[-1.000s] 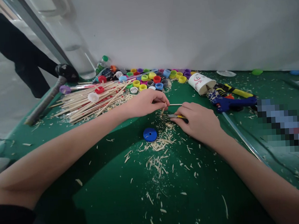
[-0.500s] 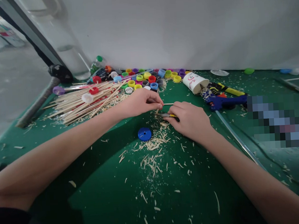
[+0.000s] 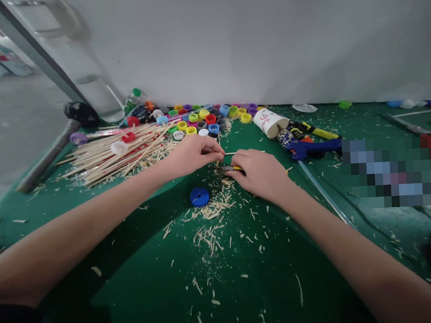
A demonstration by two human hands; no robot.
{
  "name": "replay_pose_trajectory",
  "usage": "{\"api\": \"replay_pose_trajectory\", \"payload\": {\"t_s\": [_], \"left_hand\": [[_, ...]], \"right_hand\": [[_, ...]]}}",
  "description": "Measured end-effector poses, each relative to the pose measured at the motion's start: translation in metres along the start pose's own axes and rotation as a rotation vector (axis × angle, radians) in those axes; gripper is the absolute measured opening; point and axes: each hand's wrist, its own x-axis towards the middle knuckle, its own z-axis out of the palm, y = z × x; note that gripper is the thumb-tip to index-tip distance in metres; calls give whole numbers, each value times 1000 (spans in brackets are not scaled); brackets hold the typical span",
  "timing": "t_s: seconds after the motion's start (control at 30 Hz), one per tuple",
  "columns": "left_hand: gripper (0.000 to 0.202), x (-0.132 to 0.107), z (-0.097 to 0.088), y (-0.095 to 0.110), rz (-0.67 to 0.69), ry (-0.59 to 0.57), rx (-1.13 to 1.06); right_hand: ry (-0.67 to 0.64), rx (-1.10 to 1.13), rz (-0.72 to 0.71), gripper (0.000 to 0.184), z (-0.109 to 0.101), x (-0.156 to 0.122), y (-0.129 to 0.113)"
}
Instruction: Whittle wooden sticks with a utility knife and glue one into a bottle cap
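My left hand is closed in a pinch on a thin wooden stick that lies level over the green table. Just right of it, my right hand is wrapped round a small yellow-handled knife, its blade pointing left toward the stick's end. Both hands hover over a heap of wood shavings. A blue bottle cap lies on the table just below my left hand.
A bundle of wooden sticks lies at the left. Several coloured bottle caps line the back wall. A tipped white paper cup and a blue glue gun lie right of the hands, with a clear glue stick.
The view has drifted, so everything sits a little further left. My hands keep the same hold on stick and knife. The person in dark clothes at the far left is out of sight.
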Motion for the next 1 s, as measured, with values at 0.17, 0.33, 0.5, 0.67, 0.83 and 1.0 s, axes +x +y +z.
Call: {"api": "replay_pose_trajectory", "payload": {"t_s": [0.17, 0.33, 0.5, 0.67, 0.83, 1.0], "left_hand": [[18, 1, 1, 5, 4, -33, 41], [18, 2, 2, 6, 7, -25, 72], [19, 1, 2, 6, 0, -11, 82], [24, -8, -2, 6, -49, 20, 113], [24, -16, -3, 4, -30, 12, 138], [23, -17, -3, 3, -14, 5, 141]], "right_hand": [[-21, 45, -42, 26, 0, 5, -2], [-29, 80, -52, 27, -1, 9, -1], [-77, 128, -27, 26, -4, 13, -1], [-102, 135, -43, 26, -4, 15, -2], [-82, 130, -58, 25, -4, 14, -2], [-83, 147, -64, 25, -6, 13, -2]]}}
